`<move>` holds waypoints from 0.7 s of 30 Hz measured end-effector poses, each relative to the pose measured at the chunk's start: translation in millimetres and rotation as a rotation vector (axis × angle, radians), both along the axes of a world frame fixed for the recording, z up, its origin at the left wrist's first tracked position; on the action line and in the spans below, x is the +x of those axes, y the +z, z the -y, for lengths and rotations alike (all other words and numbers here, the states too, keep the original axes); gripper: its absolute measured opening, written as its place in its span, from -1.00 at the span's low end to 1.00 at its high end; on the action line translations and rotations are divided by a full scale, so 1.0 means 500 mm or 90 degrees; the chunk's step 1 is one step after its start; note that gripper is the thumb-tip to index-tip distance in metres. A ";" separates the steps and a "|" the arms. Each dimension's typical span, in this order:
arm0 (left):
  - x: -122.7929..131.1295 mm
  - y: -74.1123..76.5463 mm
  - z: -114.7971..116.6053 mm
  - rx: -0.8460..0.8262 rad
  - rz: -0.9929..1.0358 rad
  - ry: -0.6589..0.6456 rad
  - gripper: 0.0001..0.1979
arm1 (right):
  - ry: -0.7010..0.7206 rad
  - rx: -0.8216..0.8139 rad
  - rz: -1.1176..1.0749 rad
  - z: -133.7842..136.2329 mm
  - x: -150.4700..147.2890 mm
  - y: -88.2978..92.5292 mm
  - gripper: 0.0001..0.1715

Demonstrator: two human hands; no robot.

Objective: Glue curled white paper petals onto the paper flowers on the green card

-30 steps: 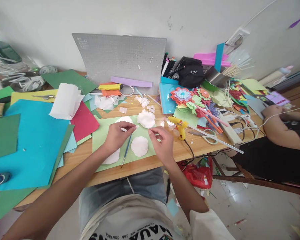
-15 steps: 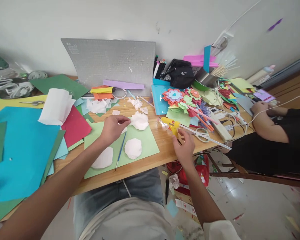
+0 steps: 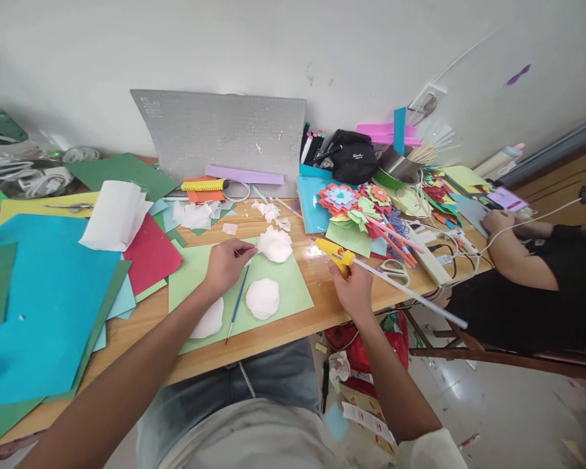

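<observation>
This looks like a craft room. The wooden counter (image 3: 322,296) is full of bright paper (image 3: 53,293), with paper flowers (image 3: 342,197), pens (image 3: 312,148), scissors (image 3: 395,270) and a yellow glue gun (image 3: 336,254). A gray cutting mat (image 3: 229,133) leans on the wall (image 3: 224,45). Bits of paper (image 3: 336,422) lie on the shiny floor (image 3: 439,410).

Bright, soft light spreads evenly over the table (image 3: 322,293) and the white wall (image 3: 215,45), leaving only faint shadows. The white paper disc (image 3: 262,298) washes out almost to plain white, while glare shines on the tiled floor (image 3: 461,384). The wide lens stretches the forearms (image 3: 141,365) and slants the right edge (a small pixelated block sits there too). Print on the grey cutting mat (image 3: 224,130) looks too soft to read.
</observation>
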State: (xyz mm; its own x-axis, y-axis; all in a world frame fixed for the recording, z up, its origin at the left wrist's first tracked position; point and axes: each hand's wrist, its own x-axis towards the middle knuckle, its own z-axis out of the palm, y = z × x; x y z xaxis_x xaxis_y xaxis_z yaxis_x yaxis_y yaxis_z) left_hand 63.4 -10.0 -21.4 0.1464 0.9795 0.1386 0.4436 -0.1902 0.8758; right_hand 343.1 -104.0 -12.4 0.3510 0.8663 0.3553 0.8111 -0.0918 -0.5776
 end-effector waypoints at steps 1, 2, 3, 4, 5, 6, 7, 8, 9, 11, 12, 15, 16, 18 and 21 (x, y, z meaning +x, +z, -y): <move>0.000 -0.002 -0.001 0.002 -0.001 0.002 -0.77 | 0.012 0.008 -0.016 0.007 -0.012 0.007 -0.60; 0.000 -0.003 -0.001 0.003 -0.003 0.004 -0.77 | 0.035 0.012 -0.037 0.012 -0.027 0.014 -0.61; 0.000 -0.004 -0.002 0.003 -0.004 0.007 -0.78 | 0.067 0.009 -0.062 0.016 -0.043 0.020 -0.62; 0.000 -0.005 -0.002 0.002 -0.005 0.009 -0.78 | 0.103 0.002 -0.086 0.018 -0.059 0.026 -0.63; 0.000 -0.005 -0.001 0.000 -0.003 0.012 -0.79 | 0.140 -0.008 -0.104 0.019 -0.075 0.029 -0.63; 0.000 -0.005 0.000 -0.002 -0.001 0.013 -0.80 | 0.172 -0.020 -0.118 0.018 -0.090 0.031 -0.63; 0.000 -0.005 0.001 -0.002 0.001 0.013 -0.80 | 0.197 -0.030 -0.130 0.017 -0.104 0.032 -0.63; 0.000 -0.005 0.002 -0.003 0.002 0.013 -0.81 | 0.212 -0.037 -0.139 0.016 -0.116 0.031 -0.63; 0.001 -0.005 0.003 -0.001 0.003 0.012 -0.81 | 0.221 -0.046 -0.147 0.015 -0.126 0.028 -0.64; 0.001 -0.005 0.004 0.005 0.001 0.011 -0.83 | 0.232 -0.071 -0.168 0.012 -0.139 0.022 -0.65; 0.002 -0.006 0.004 0.008 -0.002 0.010 -0.83 | 0.235 -0.090 -0.178 0.011 -0.143 0.019 -0.64; 0.002 -0.008 0.004 0.018 -0.006 0.006 -0.84 | 0.221 -0.133 -0.162 0.007 -0.151 0.018 -0.61; 0.002 -0.010 0.004 0.019 -0.005 0.007 -0.84 | 0.212 -0.135 -0.142 0.004 -0.153 0.020 -0.61; 0.002 -0.012 0.003 0.018 0.000 0.011 -0.84 | 0.202 -0.130 -0.093 -0.001 -0.157 0.024 -0.61; 0.002 -0.013 0.004 0.021 -0.006 0.013 -0.84 | 0.202 -0.122 -0.045 -0.008 -0.164 0.028 -0.62</move>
